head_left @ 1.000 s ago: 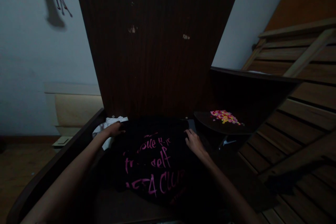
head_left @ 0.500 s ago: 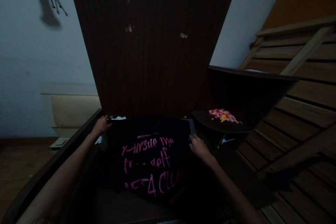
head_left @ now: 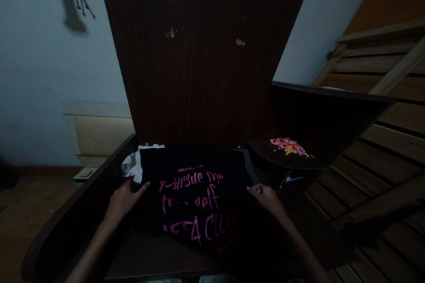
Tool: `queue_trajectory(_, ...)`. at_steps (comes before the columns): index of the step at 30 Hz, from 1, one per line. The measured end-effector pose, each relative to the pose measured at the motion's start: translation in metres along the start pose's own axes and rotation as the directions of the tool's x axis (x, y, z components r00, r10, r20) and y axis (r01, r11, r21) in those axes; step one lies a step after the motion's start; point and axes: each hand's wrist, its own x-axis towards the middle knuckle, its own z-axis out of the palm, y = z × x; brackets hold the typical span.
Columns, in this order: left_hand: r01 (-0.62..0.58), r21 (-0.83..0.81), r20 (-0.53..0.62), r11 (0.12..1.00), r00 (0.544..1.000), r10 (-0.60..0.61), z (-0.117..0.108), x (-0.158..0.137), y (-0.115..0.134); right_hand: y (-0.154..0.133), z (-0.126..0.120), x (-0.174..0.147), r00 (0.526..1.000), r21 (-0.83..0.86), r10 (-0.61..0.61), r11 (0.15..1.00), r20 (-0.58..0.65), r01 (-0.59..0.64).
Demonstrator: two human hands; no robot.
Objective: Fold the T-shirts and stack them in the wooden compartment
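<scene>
A black T-shirt (head_left: 195, 159) with pink lettering lies spread on a dark wooden surface, its lower end bunched and lost in shadow. My left hand (head_left: 123, 199) is at the shirt's left edge, thumb stretched toward the cloth and apart from the fingers. At the opposite edge, my right hand (head_left: 265, 196) pinches the fabric between thumb and curled fingers. White crumpled cloth (head_left: 132, 166) shows beyond my left hand, partly under the shirt. A strip of grey fabric (head_left: 249, 166) shows along the shirt's upper right side.
A tall dark wooden panel (head_left: 202, 75) rises behind the shirt. To the right, a rounded shelf (head_left: 262, 152) bears a pile of small colourful pieces (head_left: 288, 146). Wooden slats (head_left: 395, 141) stand farther right. A raised dark edge (head_left: 76, 212) borders the left side.
My left hand has left the shirt's upper left corner and come nearer along its edge. My right hand has slid slightly nearer too. The view has shifted a little left.
</scene>
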Motion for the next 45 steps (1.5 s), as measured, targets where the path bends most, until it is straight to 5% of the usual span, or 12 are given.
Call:
queue_trajectory(6, -0.001, -0.187, -0.031, 0.982, 1.0, -0.005, 0.012, -0.015, -0.015, 0.003, 0.009, -0.015, 1.0, 0.187, -0.01, 0.982, 0.013, 0.008)
queue_trajectory(10, 0.11, -0.284, -0.085, 0.952, 0.987, -0.139, 0.002, -0.005, -0.021, 0.003, 0.006, -0.025, 0.983, 0.551, -0.025, 0.831, 0.181, -0.08)
queue_trajectory(14, 0.237, -0.391, -0.042, 0.89, 0.961, -0.274, -0.013, 0.003, -0.015, 0.005, -0.009, -0.026, 0.993, 0.677, 0.069, 0.726, 0.1, -0.119)
queue_trajectory(16, 0.294, -0.49, 0.066, 0.821, 0.951, -0.301, -0.016, 0.001, -0.011, 0.006, -0.014, -0.03, 0.989, 0.679, 0.108, 0.719, 0.1, -0.147)
queue_trajectory(18, 0.37, -0.524, 0.27, 0.767, 0.926, -0.263, -0.017, -0.006, -0.008, 0.007, -0.014, -0.038, 0.969, 0.635, 0.078, 0.742, 0.234, -0.214)
queue_trajectory(20, 0.418, -0.498, 0.471, 0.76, 0.866, -0.168, -0.019, -0.02, -0.01, 0.011, -0.013, -0.05, 0.916, 0.569, 0.005, 0.782, 0.4, -0.253)
queue_trajectory(22, 0.399, -0.528, 0.554, 0.75, 0.831, -0.052, -0.022, -0.035, -0.016, 0.016, -0.013, -0.063, 0.868, 0.533, -0.075, 0.814, 0.49, -0.23)
queue_trajectory(29, 0.138, -0.696, 0.336, 0.704, 0.93, 0.151, -0.021, -0.067, -0.03, 0.011, -0.017, -0.078, 0.908, 0.555, -0.131, 0.822, 0.398, -0.125)
queue_trajectory(36, -0.037, -0.794, 0.076, 0.607, 0.984, 0.159, -0.022, -0.039, 0.002, -0.029, -0.025, -0.06, 0.942, 0.659, -0.12, 0.742, 0.312, -0.124)
queue_trajectory(40, 0.018, -0.893, 0.009, 0.449, 1.0, -0.023, -0.056, -0.019, 0.021, -0.04, -0.043, -0.036, 0.988, 0.769, -0.004, 0.628, 0.157, -0.12)
queue_trajectory(43, 0.181, -0.896, 0.149, 0.406, 0.983, -0.108, -0.066, -0.015, 0.029, -0.039, -0.046, -0.02, 0.994, 0.789, 0.019, 0.608, 0.103, -0.093)
queue_trajectory(45, 0.318, -0.839, 0.305, 0.442, 0.947, -0.102, -0.06, -0.018, 0.027, -0.034, -0.041, -0.013, 0.985, 0.75, -0.002, 0.65, 0.17, -0.128)
